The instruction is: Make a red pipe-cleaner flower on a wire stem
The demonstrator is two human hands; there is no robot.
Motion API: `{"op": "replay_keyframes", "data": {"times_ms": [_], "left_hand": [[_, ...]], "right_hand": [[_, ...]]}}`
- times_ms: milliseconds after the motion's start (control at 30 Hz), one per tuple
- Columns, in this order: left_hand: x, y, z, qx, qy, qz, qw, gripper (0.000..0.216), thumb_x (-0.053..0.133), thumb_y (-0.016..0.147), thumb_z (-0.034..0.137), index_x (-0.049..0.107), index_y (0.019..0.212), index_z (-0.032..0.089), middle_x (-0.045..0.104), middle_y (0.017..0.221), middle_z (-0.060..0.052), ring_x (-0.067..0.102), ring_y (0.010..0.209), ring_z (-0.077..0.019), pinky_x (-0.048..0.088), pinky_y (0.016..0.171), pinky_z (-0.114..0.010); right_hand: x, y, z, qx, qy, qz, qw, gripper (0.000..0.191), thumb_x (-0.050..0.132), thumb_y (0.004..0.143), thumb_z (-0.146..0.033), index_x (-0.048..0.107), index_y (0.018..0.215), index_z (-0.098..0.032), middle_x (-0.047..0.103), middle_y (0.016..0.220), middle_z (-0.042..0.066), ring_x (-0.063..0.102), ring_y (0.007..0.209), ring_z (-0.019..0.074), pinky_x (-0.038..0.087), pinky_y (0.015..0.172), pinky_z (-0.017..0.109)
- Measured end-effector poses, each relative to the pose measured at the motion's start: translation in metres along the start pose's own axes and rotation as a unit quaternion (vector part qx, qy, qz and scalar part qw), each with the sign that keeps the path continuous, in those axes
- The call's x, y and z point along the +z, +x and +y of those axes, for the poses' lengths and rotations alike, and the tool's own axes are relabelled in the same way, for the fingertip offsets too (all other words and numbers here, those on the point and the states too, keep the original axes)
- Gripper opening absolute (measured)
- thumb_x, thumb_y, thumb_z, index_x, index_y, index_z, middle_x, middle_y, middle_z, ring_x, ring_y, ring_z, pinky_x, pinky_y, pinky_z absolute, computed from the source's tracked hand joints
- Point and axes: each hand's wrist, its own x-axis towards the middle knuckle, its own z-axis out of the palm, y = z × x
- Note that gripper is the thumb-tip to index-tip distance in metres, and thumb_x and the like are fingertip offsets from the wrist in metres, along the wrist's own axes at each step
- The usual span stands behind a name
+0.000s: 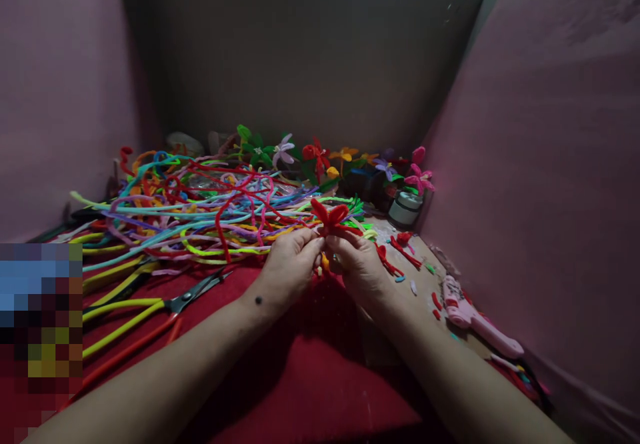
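A red pipe-cleaner flower (330,215) with looped petals is held up in the middle of the view. My left hand (295,257) pinches it from the left, thumb and fingertips pressed together at its base. From the right, my right hand (357,261) pinches the same base, its thumb beside the left one. A bit of orange and pale yellow shows below the fingertips; I cannot make out what it is. Behind the hands spreads a heap of colourful pipe cleaners (200,212).
Yellow-handled pliers (187,297) lie at left on the red cloth (320,377). Finished flowers (316,156) stand along the back, one pink flower in a small jar (405,209). A pink glue gun (480,324) rests at right near red scraps (437,304). Walls close both sides.
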Motion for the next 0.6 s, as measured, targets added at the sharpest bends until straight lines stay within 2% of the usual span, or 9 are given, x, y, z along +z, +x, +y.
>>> {"op": "replay_keyframes", "data": {"times_ms": [100, 200, 333, 467, 533, 600], "left_hand": [[0.0020, -0.0031, 0.0049, -0.087, -0.088, -0.029, 0.992, 0.030, 0.053, 0.077, 0.033, 0.041, 0.053, 0.018, 0.031, 0.034, 0.009, 0.023, 0.027, -0.0033, 0.017, 0.031, -0.016], [0.0034, -0.0060, 0.0086, -0.129, -0.154, -0.055, 0.978, 0.030, 0.053, 0.078, 0.033, 0.041, 0.055, 0.018, 0.030, 0.034, 0.010, 0.021, 0.026, -0.0020, 0.018, 0.029, -0.014], [0.0042, -0.0059, 0.0052, -0.110, -0.234, -0.087, 0.962, 0.022, 0.054, 0.079, 0.031, 0.047, 0.065, 0.016, 0.035, 0.043, 0.010, 0.019, 0.028, -0.0004, 0.022, 0.027, -0.013], [0.0029, -0.0038, 0.0001, -0.112, -0.286, -0.133, 0.942, 0.014, 0.053, 0.080, 0.026, 0.052, 0.074, 0.013, 0.036, 0.048, 0.009, 0.015, 0.031, -0.0001, 0.023, 0.027, -0.013], [0.0014, -0.0030, 0.0005, -0.124, -0.288, -0.160, 0.936, 0.013, 0.052, 0.080, 0.026, 0.053, 0.075, 0.013, 0.035, 0.049, 0.009, 0.013, 0.032, -0.0001, 0.022, 0.028, -0.013], [0.0000, -0.0024, 0.0024, -0.113, -0.249, -0.178, 0.945, 0.018, 0.049, 0.082, 0.030, 0.052, 0.074, 0.014, 0.035, 0.049, 0.009, 0.014, 0.032, -0.0009, 0.023, 0.029, -0.014]], "right_hand": [[-0.0006, 0.0012, -0.0001, 0.019, 0.023, 0.012, 0.999, 0.017, 0.069, 0.065, -0.027, 0.067, 0.078, -0.015, 0.054, 0.054, -0.004, 0.035, 0.041, 0.0046, 0.026, 0.039, 0.019], [-0.0002, 0.0023, -0.0020, 0.053, 0.059, 0.014, 0.997, 0.017, 0.072, 0.060, -0.026, 0.065, 0.071, -0.016, 0.057, 0.056, -0.003, 0.043, 0.044, 0.0067, 0.027, 0.037, 0.018], [-0.0014, 0.0043, -0.0036, 0.109, 0.120, -0.021, 0.987, 0.020, 0.072, 0.060, -0.026, 0.062, 0.074, -0.015, 0.059, 0.056, -0.003, 0.048, 0.044, 0.0067, 0.026, 0.034, 0.015], [-0.0033, 0.0037, -0.0048, 0.171, 0.165, -0.052, 0.970, 0.025, 0.073, 0.059, -0.028, 0.058, 0.074, -0.015, 0.058, 0.054, -0.005, 0.052, 0.045, 0.0079, 0.036, 0.038, 0.016], [-0.0038, 0.0025, -0.0053, 0.174, 0.165, -0.057, 0.969, 0.027, 0.074, 0.058, -0.031, 0.057, 0.073, -0.015, 0.059, 0.055, -0.004, 0.055, 0.047, 0.0095, 0.041, 0.042, 0.019], [-0.0040, 0.0020, -0.0049, 0.154, 0.163, -0.053, 0.973, 0.029, 0.075, 0.058, -0.032, 0.057, 0.073, -0.015, 0.058, 0.054, -0.005, 0.053, 0.045, 0.0089, 0.040, 0.041, 0.019]]}}
